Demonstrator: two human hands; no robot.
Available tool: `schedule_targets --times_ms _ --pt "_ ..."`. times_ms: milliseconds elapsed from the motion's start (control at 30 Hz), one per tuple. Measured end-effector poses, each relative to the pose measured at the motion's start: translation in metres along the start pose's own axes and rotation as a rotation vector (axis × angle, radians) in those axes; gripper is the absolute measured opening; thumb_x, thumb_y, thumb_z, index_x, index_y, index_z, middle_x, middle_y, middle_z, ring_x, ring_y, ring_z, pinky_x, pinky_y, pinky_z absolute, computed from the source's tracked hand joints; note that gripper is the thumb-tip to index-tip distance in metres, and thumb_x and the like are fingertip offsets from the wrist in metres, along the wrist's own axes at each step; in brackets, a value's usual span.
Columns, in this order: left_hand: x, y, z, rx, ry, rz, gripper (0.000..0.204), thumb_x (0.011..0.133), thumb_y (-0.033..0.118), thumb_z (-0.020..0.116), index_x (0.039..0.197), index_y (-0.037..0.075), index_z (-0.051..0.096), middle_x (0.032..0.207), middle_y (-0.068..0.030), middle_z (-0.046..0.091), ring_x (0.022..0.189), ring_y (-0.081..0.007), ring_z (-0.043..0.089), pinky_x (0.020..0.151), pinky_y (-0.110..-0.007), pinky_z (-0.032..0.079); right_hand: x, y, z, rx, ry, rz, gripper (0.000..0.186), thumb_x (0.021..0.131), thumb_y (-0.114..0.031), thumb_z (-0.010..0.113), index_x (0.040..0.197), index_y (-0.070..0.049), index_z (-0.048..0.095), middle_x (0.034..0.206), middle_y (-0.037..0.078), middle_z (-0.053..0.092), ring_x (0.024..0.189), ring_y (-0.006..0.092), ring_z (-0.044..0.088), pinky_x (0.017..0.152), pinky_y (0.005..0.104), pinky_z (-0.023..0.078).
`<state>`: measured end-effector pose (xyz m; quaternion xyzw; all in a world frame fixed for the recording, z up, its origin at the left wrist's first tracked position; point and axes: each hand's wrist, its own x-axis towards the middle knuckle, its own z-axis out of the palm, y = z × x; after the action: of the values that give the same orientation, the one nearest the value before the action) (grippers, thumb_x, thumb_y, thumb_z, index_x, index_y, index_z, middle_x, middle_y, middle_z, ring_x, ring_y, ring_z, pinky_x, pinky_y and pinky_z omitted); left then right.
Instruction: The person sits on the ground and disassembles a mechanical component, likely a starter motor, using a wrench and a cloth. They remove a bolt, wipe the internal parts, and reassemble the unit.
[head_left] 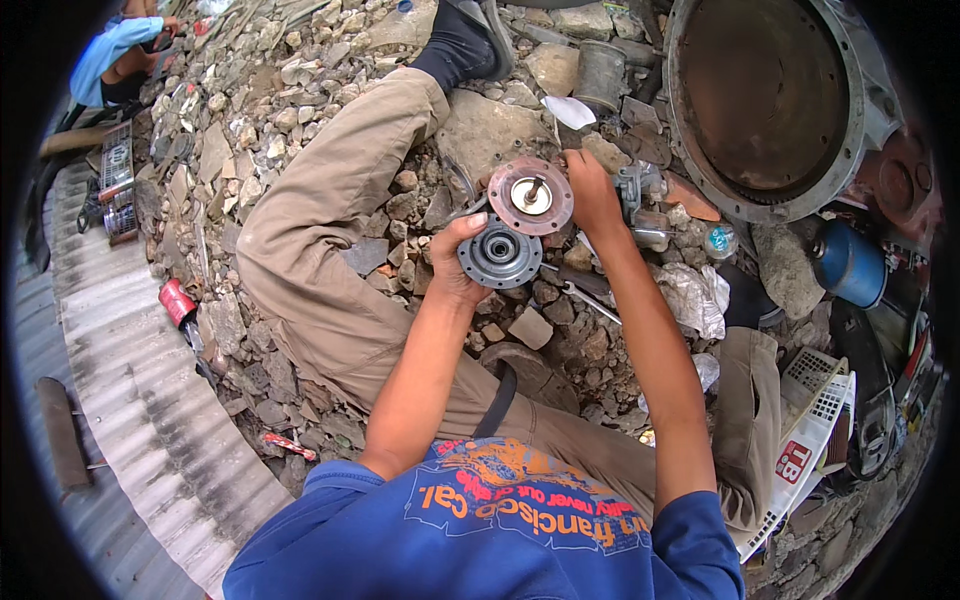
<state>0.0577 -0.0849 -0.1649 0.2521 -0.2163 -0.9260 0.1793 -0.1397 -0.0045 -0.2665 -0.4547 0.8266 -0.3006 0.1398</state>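
My left hand [457,262] grips a round grey metal housing [499,270], with its thumb along the left side. This part has a bolt-hole flange and a dark round opening at its centre. A reddish-brown diaphragm disc [555,202] is in my right hand [594,192], pinched at its right edge. Small holes ring the disc, and a pale plate with a short stem sits in its middle. It is just above and beyond the housing, overlapping its far edge; whether the two touch I cannot tell. Below them on the stones lies a wrench [592,302].
Rubble [290,125] surrounds my legs. A large round metal casing [680,130] stands at the far right, near a blue canister [851,262] and a white plastic basket [793,495]. Corrugated sheeting [125,340] runs along the left. Another person [115,55] crouches far left.
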Motion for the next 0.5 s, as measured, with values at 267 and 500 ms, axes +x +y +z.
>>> schedule_targets --times_ms 267,500 --pt "0.0 -0.006 0.001 0.011 0.061 -0.015 0.073 0.076 0.033 0.063 0.133 -0.01 0.05 0.112 -0.0226 0.067 0.093 -0.0284 0.071 0.086 -0.037 0.059 -0.001 -0.026 -0.073 0.956 0.239 0.244 0.028 0.099 -0.014 0.063 0.119 0.006 0.064 0.108 0.01 0.071 0.092 0.0148 0.069 0.081 0.0294 0.057" --pt "0.001 -0.015 0.003 -0.002 0.007 -0.105 0.071 0.076 0.032 0.065 0.133 -0.009 0.05 0.111 -0.0211 0.067 0.093 -0.0268 0.071 0.085 -0.036 0.06 -0.026 -0.065 -0.106 1.199 0.213 0.331 0.025 0.097 -0.009 0.064 0.116 0.007 0.064 0.106 0.011 0.071 0.094 0.0154 0.068 0.082 0.0301 0.058"
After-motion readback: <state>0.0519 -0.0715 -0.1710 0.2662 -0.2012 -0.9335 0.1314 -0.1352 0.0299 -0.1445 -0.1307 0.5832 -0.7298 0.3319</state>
